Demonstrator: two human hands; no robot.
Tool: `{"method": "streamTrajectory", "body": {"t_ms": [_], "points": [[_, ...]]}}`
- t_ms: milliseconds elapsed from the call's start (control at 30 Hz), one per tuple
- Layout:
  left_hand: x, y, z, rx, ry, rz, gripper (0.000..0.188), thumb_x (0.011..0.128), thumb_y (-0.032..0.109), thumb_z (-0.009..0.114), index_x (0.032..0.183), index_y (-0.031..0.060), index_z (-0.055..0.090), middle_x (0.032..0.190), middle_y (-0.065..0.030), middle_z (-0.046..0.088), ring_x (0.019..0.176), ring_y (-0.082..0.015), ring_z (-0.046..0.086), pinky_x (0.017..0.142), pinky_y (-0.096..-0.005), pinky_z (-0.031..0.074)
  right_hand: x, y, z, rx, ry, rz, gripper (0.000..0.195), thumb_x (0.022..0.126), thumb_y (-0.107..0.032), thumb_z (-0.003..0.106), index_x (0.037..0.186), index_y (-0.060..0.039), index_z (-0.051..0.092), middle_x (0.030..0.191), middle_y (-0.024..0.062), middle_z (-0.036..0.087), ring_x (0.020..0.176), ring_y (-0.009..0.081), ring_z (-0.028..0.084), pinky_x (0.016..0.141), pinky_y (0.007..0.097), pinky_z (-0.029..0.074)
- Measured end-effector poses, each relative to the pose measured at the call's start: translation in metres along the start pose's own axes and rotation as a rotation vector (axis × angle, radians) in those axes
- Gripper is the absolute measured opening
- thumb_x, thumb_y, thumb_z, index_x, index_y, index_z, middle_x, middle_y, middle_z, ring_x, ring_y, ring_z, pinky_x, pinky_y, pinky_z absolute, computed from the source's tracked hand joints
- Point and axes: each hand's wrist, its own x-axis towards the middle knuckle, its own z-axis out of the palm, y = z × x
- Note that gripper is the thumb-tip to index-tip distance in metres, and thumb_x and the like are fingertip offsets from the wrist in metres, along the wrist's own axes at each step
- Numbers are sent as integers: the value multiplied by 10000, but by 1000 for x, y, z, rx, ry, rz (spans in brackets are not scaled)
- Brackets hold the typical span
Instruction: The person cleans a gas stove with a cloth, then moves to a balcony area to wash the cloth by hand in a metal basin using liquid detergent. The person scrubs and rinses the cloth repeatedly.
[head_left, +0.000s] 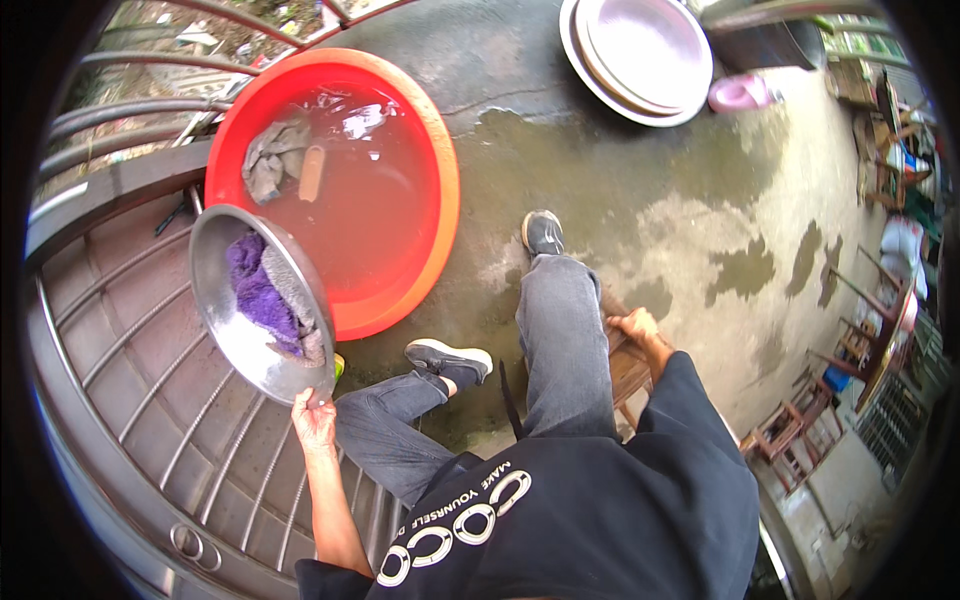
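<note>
My left hand (313, 421) grips the rim of a metal basin (259, 367), which is tilted beside a large red plastic tub (444, 202). In the basin lie a purple cloth (262, 292) and a grey cloth (289, 281). Murky water fills the tub's bottom. A greyish cloth (274, 157) and an orange-brown oblong piece (312, 174), perhaps a brush, sit in that water. On my other side, my right hand (637, 326) holds the edge of a wooden stool (626, 364) next to my leg. Its fingertips are partly hidden.
Stacked metal basins (645, 60) stand on the wet concrete floor (495, 157), near a pink plastic item (739, 94) and a dark bucket (780, 45). Metal railings (180, 420) run along the left. Wooden chairs (795, 435) and clutter line the right side.
</note>
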Motion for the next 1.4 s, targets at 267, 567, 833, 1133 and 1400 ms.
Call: {"method": "streamTrajectory", "body": {"t_ms": [267, 567, 833, 1133, 1400], "points": [[1, -24, -4, -77, 6, 123, 183, 715, -43, 577, 884, 23, 554, 918, -73, 615, 846, -201, 598, 763, -324, 503, -35, -60, 41, -177, -70, -406, 556, 649, -516, 658, 855, 1, 658, 861, 184, 648, 793, 324, 629, 688, 400, 503], [-31, -74, 34, -190, -46, 304, 136, 719, -34, 578, 844, 11, 546, 835, -92, 619, 726, -228, 629, 687, -323, 568, 26, -49, 24, -287, -91, -573, 533, 671, -508, 645, 834, -1, 653, 830, 177, 647, 748, 318, 628, 649, 403, 503], [-73, -140, -5, -239, -74, 371, 86, 730, 9, 564, 801, -25, 528, 800, -131, 610, 732, -254, 634, 690, -337, 572, 79, -75, 38, -396, -114, -750, 514, 690, -500, 633, 816, -3, 649, 803, 170, 647, 708, 313, 628, 615, 406, 504], [-141, -202, -15, -301, -175, 437, 168, 731, 17, 515, 824, -120, 486, 872, -256, 589, 850, -401, 608, 674, -327, 582, 112, -94, 40, -371, -122, -867, 495, 712, -492, 621, 795, -4, 644, 773, 163, 646, 663, 307, 627, 576, 410, 504], [-154, -147, -29, -321, -181, 480, 171, 711, 50, 523, 787, -99, 487, 846, -255, 595, 838, -381, 617, 565, -246, 577, 145, -144, -21, 181, -176, -749, 451, 824, -443, 537, 711, -11, 599, 657, 129, 615, 491, 253, 575, 440, 392, 475]]}}
